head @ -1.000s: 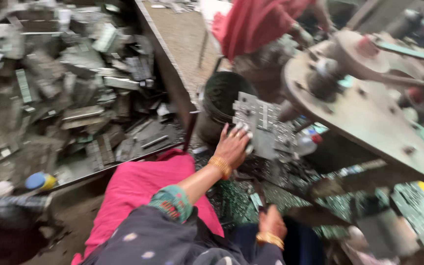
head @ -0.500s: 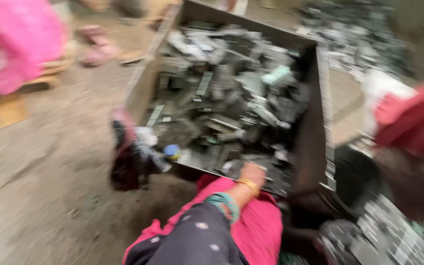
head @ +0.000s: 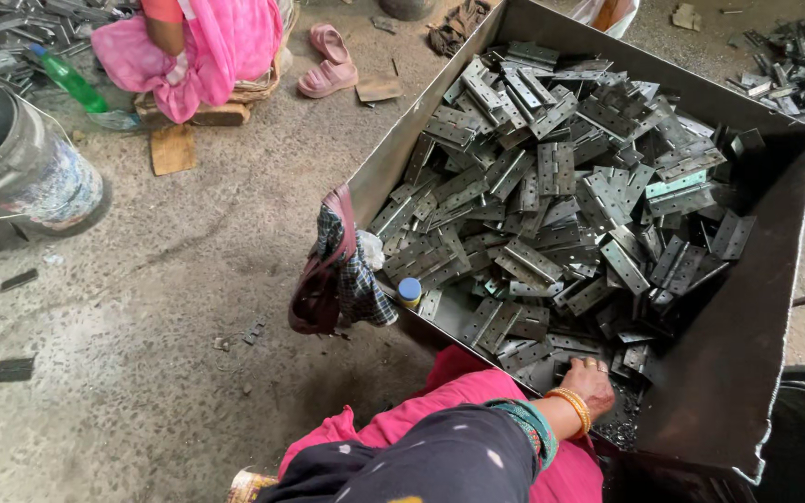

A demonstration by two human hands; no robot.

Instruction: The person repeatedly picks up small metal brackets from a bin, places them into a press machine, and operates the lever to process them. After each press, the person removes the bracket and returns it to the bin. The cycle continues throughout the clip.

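Observation:
My left hand (head: 589, 384), with orange bangles at the wrist, reaches into the near corner of a large dark metal bin (head: 738, 373). Its fingers curl down onto the grey metal hinges (head: 552, 186) piled inside the bin. Whether it grips one is hidden under the knuckles. My dark dotted sleeve (head: 440, 461) and pink cloth (head: 477, 410) fill the bottom of the view. My right hand is out of view.
A checked cloth and a maroon bag (head: 333, 270) hang on the bin's left wall beside a blue-capped bottle (head: 409, 292). Far left stand a metal bucket (head: 11, 158) and a green bottle (head: 67, 79). Another person in pink (head: 207, 47) sits near pink sandals (head: 328, 61). Loose hinges (head: 794, 56) lie top right.
My view has swung left from the machine to the bin. My left hand left the stack of hinges by the machine and now lies in the bin's near corner.

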